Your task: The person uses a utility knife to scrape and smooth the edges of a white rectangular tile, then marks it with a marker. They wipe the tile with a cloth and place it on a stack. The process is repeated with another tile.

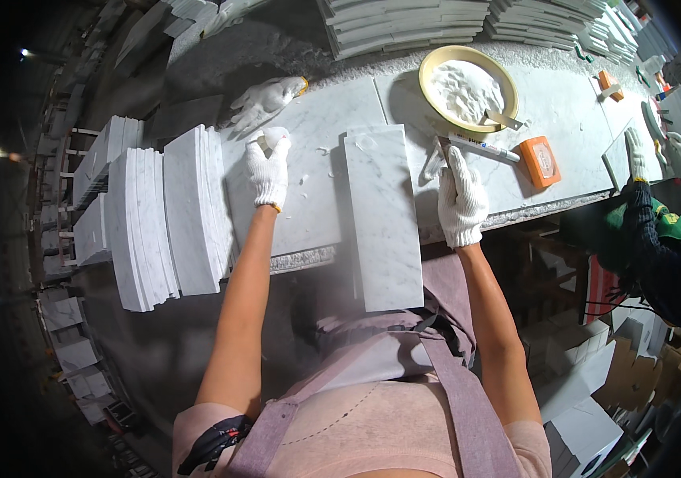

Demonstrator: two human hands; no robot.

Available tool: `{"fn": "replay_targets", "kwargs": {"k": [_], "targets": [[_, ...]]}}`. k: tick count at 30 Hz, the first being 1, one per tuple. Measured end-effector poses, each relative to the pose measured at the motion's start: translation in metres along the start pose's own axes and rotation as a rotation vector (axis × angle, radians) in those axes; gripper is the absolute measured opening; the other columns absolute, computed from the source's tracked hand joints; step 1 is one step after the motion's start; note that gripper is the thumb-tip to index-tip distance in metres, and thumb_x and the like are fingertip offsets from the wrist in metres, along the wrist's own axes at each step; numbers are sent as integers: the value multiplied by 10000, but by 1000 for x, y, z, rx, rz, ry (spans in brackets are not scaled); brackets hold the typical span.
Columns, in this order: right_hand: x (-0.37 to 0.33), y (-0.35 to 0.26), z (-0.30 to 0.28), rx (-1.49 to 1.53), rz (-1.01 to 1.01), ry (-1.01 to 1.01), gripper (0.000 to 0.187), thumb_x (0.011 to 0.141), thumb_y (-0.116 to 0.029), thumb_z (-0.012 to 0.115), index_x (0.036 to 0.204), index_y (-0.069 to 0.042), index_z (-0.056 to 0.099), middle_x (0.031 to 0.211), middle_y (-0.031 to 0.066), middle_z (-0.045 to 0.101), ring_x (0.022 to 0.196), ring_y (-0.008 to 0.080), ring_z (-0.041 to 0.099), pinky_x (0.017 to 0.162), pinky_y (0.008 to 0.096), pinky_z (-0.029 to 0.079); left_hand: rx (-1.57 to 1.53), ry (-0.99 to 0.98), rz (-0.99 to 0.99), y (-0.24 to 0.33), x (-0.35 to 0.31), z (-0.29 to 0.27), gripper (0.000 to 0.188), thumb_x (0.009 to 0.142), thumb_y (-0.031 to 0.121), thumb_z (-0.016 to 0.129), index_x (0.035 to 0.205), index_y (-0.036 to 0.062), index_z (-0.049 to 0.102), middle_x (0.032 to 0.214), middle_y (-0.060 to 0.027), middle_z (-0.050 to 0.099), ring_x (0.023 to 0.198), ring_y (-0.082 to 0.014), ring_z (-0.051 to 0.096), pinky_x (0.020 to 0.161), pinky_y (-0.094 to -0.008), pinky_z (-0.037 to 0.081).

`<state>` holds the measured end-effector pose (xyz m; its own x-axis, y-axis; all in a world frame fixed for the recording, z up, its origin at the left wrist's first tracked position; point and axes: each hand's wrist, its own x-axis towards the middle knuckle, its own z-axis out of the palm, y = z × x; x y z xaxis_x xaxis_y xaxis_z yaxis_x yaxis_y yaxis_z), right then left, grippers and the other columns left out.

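Note:
My left hand (pixel 267 170), in a white knit glove, is over the marble worktop left of a tile. Its fingers are curled around a small whitish lump (pixel 276 135) that I cannot make out. Between my hands lies a rectangular grey-veined marble tile (pixel 384 215), its near end jutting past the table edge toward me. My right hand (pixel 463 199), also gloved, is to the right of the tile with fingers stretched out and nothing visible in it. Beside its fingertips are a small pale flat piece (pixel 433 161) and a white marker pen (pixel 484 147).
A yellow bowl (pixel 511 80) of white paste holds a scraper (pixel 503 119). An orange block (pixel 540 162) sits right of the pen. A loose white glove (pixel 267 101) lies beyond my left hand. Marble tile stacks (pixel 195 209) stand at left. Another person's gloved hand (pixel 637 153) works at far right.

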<state>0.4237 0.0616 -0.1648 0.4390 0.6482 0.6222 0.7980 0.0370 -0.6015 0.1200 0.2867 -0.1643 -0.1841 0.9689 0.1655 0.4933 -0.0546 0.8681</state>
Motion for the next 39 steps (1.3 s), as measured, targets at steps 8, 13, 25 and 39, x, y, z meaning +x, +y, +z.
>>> {"fn": "replay_targets", "kwargs": {"k": [8, 13, 25, 39], "targets": [[3, -4, -1, 13, -8, -4, 521, 910, -3, 701, 1415, -132, 672, 909, 120, 705, 764, 298, 697, 677, 405, 569, 319, -18, 76, 9, -8, -12, 512, 824, 328, 861, 1212, 44, 685, 1124, -169, 752, 1051, -350, 709, 915, -459, 542], [3, -4, 0, 39, -12, 8, 529, 905, 20, 696, 1413, -129, 675, 910, 117, 707, 766, 293, 697, 688, 397, 571, 386, -33, 103, 19, -14, -16, 524, 811, 307, 860, 1229, 48, 679, 1164, -163, 738, 1089, -348, 694, 934, -470, 533], [0, -7, -4, 86, 75, -68, 450, 968, 54, 650, 1410, -28, 663, 1244, 174, 746, 1047, 304, 725, 938, 367, 564, 158, 16, 310, 26, -100, -36, 617, 840, 174, 861, 1370, 4, 595, 1353, -192, 654, 1271, -354, 600, 1104, -460, 465], [-1, -2, -6, 162, 53, 18, 479, 875, 53, 703, 1347, -28, 708, 1052, 168, 761, 871, 293, 733, 799, 374, 587, 346, -282, 698, 66, -125, 5, 572, 885, 270, 805, 1396, 97, 616, 1429, -135, 619, 1398, -369, 515, 1152, -520, 407]]}}
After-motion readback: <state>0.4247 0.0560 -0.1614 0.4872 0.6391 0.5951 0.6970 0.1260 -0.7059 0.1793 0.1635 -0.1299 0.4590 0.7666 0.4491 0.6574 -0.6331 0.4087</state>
